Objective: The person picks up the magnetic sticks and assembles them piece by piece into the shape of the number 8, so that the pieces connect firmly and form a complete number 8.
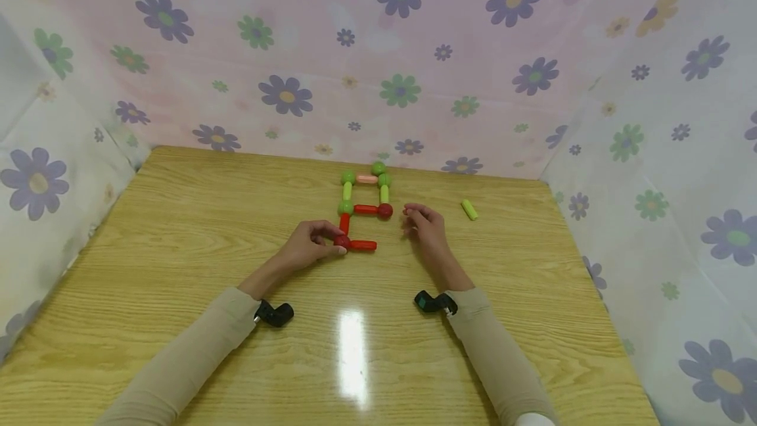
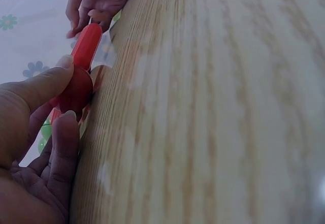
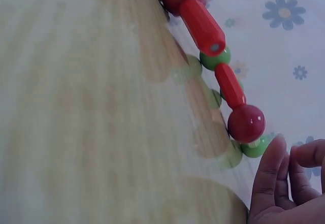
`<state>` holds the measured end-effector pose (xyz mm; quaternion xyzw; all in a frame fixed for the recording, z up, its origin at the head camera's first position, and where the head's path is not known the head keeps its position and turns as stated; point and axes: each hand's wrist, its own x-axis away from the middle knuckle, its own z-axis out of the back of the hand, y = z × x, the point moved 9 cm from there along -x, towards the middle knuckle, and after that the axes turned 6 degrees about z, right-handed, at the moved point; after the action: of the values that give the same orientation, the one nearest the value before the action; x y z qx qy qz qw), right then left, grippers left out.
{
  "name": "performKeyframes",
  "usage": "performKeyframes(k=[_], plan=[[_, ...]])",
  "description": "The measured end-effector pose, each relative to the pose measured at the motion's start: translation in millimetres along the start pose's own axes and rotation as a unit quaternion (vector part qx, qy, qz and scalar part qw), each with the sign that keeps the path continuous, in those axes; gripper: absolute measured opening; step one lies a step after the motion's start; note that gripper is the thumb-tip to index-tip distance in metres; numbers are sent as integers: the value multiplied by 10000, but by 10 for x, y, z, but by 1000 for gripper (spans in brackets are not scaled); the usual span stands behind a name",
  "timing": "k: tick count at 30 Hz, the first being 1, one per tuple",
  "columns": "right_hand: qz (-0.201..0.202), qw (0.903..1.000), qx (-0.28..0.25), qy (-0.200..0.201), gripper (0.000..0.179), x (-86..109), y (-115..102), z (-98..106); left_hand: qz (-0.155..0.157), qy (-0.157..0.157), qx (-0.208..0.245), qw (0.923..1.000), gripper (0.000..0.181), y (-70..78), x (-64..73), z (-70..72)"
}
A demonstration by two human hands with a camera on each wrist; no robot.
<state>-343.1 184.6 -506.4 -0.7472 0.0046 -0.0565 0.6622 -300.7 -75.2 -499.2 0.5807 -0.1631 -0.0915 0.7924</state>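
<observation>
My left hand pinches a red ball between thumb and fingers, at the near corner of a ball-and-stick frame on the table. From that ball a red stick points right, its far end free. Another red stick runs back to a green ball. A further red stick leads from there to a second red ball. To the right of that ball hovers my right hand, fingers loosely bent; nothing shows between them in the right wrist view.
Behind, yellow-green sticks, a pink stick and several green balls complete a square with the red parts. A loose yellow-green stick lies on the wooden table, right of my right hand. Flowered cloth surrounds the table's back and sides.
</observation>
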Motion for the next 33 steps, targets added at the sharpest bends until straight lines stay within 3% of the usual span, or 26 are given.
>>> performKeyframes(k=[5,9,14,18,23,29,33], plan=[[451,9980,392,-223,32,-180,-148,-23,13,3,8,10000,33,-1,-6,-3],[958,9895,827,-702,35,-346,-304,-128,22,-18,29,10000,33,-5,-6,0],[1398,9705,1527,-1236,36,-525,-439,-330,26,-31,55,10000,34,-7,-1,3],[1777,9522,2164,-1225,34,-644,-524,-491,31,-30,65,10000,35,-13,2,1],[2119,9354,2526,-1276,33,-771,-609,-720,38,-49,51,10000,35,-30,-7,8],[2036,9060,3184,-1907,36,-882,-567,-931,74,-49,-40,10000,35,-21,-8,6],[1664,9016,3421,-2060,36,-925,-486,-928,100,-27,-80,9999,34,-23,-4,9]])
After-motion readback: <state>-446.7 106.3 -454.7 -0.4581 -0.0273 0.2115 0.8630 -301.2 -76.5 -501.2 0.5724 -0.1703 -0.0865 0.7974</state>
